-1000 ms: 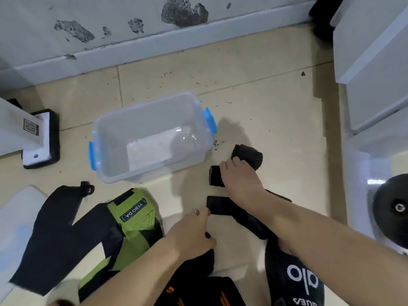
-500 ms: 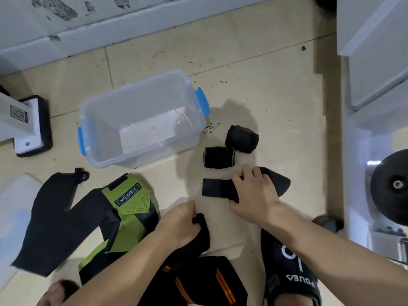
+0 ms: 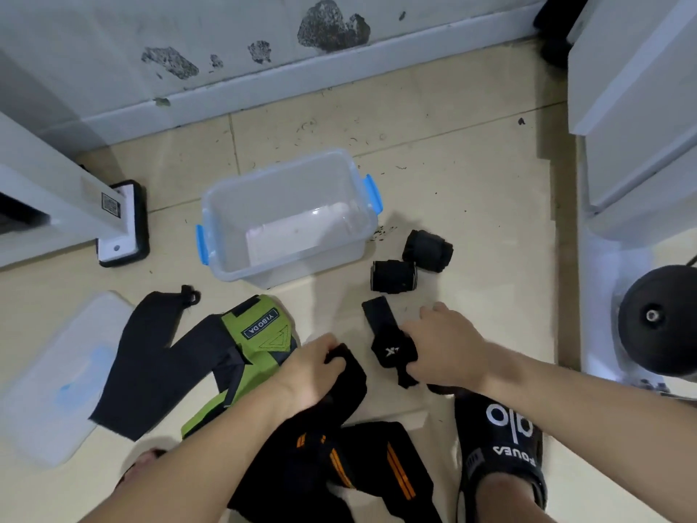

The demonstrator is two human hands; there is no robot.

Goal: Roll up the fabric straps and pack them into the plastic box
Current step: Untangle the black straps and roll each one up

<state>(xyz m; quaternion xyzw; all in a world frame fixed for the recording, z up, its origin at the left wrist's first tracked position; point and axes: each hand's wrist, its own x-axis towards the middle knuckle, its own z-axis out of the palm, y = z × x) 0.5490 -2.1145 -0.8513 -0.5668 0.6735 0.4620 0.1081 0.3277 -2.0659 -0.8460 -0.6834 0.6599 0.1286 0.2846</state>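
On the tiled floor, a translucent lid (image 3: 56, 375) lay to the far left of the clear plastic box (image 3: 286, 224), which stood open with nothing packed inside it. Nearer the person than the box, a green-and-black strap (image 3: 260, 334) marked YIBODA sprawled flat beside a broad black strap (image 3: 151, 356), neither yet rolled. The left hand (image 3: 305, 371) curled its grip around the bunched end of a black strap with orange stripes (image 3: 339, 447), which trailed back toward the person's legs. Half a second before, the right hand (image 3: 445, 345) had pressed flat on a short black strap (image 3: 388, 334) lying level on the floor; now its grip pinched that strap near a white X mark and had lifted and turned it, the free end pointing toward the box. That suggested the next strap was being readied for rolling while the left hand kept another in reserve. To the right of the box, two finished rolls, one banded black roll (image 3: 394, 277) and one plain black roll (image 3: 428, 251), sat touching each other on the floor, left where the right hand had been a second earlier. Both awaited packing, so the task stood barely under way. A black sandal (image 3: 501, 447) showed below the right forearm.
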